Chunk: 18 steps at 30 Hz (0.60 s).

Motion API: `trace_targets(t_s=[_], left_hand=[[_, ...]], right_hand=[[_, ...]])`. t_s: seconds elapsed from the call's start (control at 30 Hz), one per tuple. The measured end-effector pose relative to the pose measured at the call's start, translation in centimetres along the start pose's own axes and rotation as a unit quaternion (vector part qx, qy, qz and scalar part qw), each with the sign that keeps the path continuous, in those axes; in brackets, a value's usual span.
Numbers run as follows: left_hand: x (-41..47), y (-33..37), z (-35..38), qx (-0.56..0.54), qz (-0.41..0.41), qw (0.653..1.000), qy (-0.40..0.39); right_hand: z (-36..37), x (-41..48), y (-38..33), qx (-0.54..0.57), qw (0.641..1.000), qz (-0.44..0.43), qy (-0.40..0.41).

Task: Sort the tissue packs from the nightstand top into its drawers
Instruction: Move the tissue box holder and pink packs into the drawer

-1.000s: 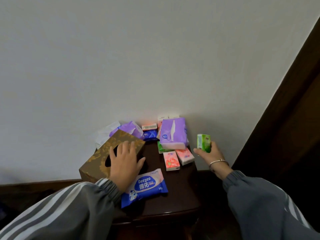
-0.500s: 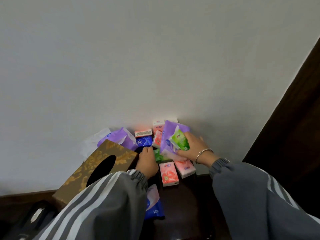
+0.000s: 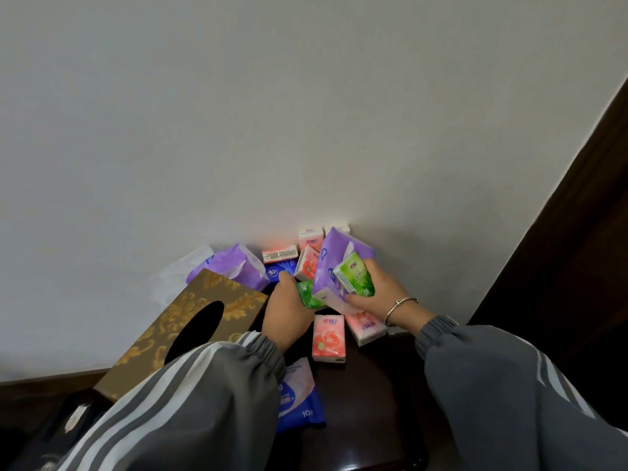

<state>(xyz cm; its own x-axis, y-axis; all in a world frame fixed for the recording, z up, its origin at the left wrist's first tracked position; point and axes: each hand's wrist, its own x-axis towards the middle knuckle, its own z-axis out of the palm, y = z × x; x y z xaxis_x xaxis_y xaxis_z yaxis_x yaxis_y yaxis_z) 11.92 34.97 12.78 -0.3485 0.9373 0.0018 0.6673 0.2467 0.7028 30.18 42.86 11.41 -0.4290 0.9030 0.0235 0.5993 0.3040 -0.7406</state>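
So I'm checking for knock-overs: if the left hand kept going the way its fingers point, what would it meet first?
Probably the blue pack at the left hand's fingertips; they may already touch it, though depth is unclear.

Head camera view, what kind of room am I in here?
Probably a bedroom corner at home: a dark wooden nightstand stands against a plain wall, with a gold-patterned tissue box and loose tissue packs on top, such as the pink rose pack.
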Motion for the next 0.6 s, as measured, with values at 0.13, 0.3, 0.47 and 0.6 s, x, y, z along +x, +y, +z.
trace_targets(t_s=[0.13,0.3,0.47,0.6], left_hand=[[-1.3,2.0,-2.7,0.046,-0.002,0.999,0.026],[-2.9,2.7,-6.7,0.112,0.020,0.993,0.031],[-4.3,2.3,-10.3,-0.139,-0.070,0.986,0.057],[-5.3,1.3,-10.0,-0.405,-0.161,0.900,0.011]], right_hand=[[-0.1,-0.3,-1.1,0.042,0.999,0.015,-0.002],[-0.2,-0.5,-2.7,0.061,0.998,0.020,-0.027],[-0.7,-1.2,-4.2,0.120,0.992,0.038,-0.018],[-1.0,-2.5,-7.2,0.240,0.968,0.043,0.053]])
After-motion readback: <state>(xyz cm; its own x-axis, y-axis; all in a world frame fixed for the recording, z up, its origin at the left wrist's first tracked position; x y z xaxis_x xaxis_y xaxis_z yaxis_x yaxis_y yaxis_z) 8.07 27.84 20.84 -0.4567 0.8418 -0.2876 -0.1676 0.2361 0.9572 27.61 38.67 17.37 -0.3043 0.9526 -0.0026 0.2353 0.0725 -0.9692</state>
